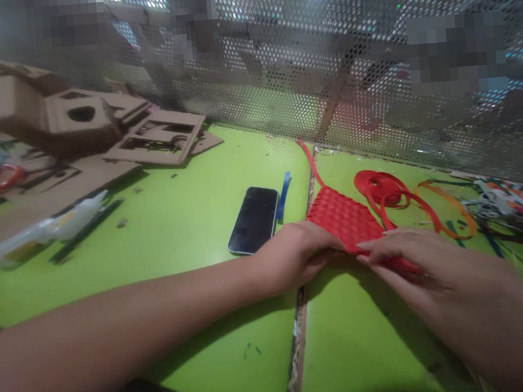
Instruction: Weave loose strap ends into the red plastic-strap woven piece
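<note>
Red weaving (344, 216) pinched by fingers of left hand (297, 250) and right hand (434, 270); phone (254, 219) set just beside left; bench's (200, 225) far edge walled by mesh (278, 68), far-left side crowded with cardboard (101, 121).

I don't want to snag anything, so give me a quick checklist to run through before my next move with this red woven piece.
1. Left hand on the red woven piece: ok, fingers at its near edge.
2. Right hand on it too: ok, fingertips at the near edge, close to the left hand's.
3. Phone well clear of the left hand: not ok, it lies right behind the wrist.
4. Blue strip off the weave: ok, it lies beside the phone.
5. Red coil free of the orange loop: cannot tell, they lie too close together.
6. Underside of the weave even: cannot tell, it is hidden.
</note>
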A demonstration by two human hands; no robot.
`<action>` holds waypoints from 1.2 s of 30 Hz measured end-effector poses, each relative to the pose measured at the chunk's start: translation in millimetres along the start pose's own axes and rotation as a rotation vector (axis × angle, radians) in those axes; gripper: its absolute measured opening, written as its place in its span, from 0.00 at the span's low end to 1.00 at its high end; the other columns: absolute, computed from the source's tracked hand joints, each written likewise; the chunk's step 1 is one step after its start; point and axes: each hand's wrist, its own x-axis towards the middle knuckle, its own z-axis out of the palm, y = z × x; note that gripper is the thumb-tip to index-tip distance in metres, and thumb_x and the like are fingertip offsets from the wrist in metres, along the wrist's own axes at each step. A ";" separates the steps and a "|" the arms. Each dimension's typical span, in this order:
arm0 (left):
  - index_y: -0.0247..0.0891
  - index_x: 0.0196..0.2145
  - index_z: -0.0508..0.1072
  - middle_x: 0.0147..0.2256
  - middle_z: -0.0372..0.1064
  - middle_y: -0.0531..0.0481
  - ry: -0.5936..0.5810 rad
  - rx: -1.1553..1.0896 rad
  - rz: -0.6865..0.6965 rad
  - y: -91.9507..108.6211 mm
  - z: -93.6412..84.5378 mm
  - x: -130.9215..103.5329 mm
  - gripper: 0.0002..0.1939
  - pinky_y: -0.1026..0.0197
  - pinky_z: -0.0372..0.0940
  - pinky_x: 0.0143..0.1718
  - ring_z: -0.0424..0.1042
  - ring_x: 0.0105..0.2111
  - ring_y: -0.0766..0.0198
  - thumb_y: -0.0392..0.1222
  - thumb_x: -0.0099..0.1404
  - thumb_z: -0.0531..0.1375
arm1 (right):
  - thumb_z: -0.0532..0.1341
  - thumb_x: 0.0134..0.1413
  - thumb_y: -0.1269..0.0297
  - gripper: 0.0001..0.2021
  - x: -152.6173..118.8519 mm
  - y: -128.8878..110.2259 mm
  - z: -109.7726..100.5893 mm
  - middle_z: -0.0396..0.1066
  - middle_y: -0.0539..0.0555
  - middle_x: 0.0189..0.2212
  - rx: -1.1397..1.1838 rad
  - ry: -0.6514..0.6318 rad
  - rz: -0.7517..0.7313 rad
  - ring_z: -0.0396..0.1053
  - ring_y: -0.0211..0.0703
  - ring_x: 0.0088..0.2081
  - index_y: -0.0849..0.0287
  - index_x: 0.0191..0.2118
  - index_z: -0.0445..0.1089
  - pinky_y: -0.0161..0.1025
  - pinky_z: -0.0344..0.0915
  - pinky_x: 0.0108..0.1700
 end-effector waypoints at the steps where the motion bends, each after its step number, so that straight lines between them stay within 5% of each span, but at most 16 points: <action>1: 0.35 0.50 0.83 0.46 0.85 0.44 0.005 -0.020 0.016 0.7 -0.4 0.1 0.09 0.59 0.75 0.52 0.84 0.45 0.59 0.36 0.77 0.63 | 0.60 0.75 0.59 0.09 -1.0 -0.8 -0.9 0.83 0.48 0.38 -0.002 -0.008 -0.005 0.79 0.43 0.37 0.50 0.41 0.76 0.40 0.70 0.42; 11: 0.33 0.50 0.83 0.46 0.85 0.43 0.020 -0.082 -0.020 4.9 -1.1 -0.3 0.10 0.59 0.76 0.51 0.84 0.45 0.60 0.35 0.75 0.64 | 0.58 0.76 0.62 0.09 -8.2 9.9 -1.3 0.84 0.51 0.48 -0.053 -0.033 -0.122 0.81 0.49 0.49 0.50 0.49 0.77 0.50 0.69 0.63; 21: 0.34 0.49 0.84 0.44 0.86 0.44 0.037 -0.098 -0.093 7.0 -2.8 0.0 0.09 0.62 0.76 0.48 0.84 0.42 0.61 0.34 0.74 0.65 | 0.53 0.73 0.71 0.17 -3.1 17.3 -14.1 0.85 0.55 0.52 -0.205 -0.071 -0.374 0.84 0.52 0.51 0.56 0.57 0.75 0.52 0.77 0.60; 29: 0.36 0.49 0.84 0.45 0.86 0.44 0.015 -0.101 -0.032 4.1 -0.1 -1.0 0.09 0.60 0.77 0.50 0.84 0.44 0.60 0.36 0.75 0.64 | 0.55 0.74 0.64 0.15 1.0 7.9 -13.5 0.87 0.51 0.45 -0.115 -0.100 -0.197 0.86 0.51 0.41 0.49 0.56 0.76 0.51 0.80 0.55; 36: 0.33 0.49 0.84 0.44 0.86 0.41 -0.008 -0.107 0.004 3.6 2.1 -2.2 0.10 0.58 0.77 0.51 0.85 0.44 0.57 0.35 0.75 0.64 | 0.55 0.77 0.58 0.14 -7.3 3.0 -4.6 0.86 0.52 0.45 -0.129 -0.060 -0.073 0.85 0.51 0.45 0.49 0.54 0.77 0.49 0.79 0.55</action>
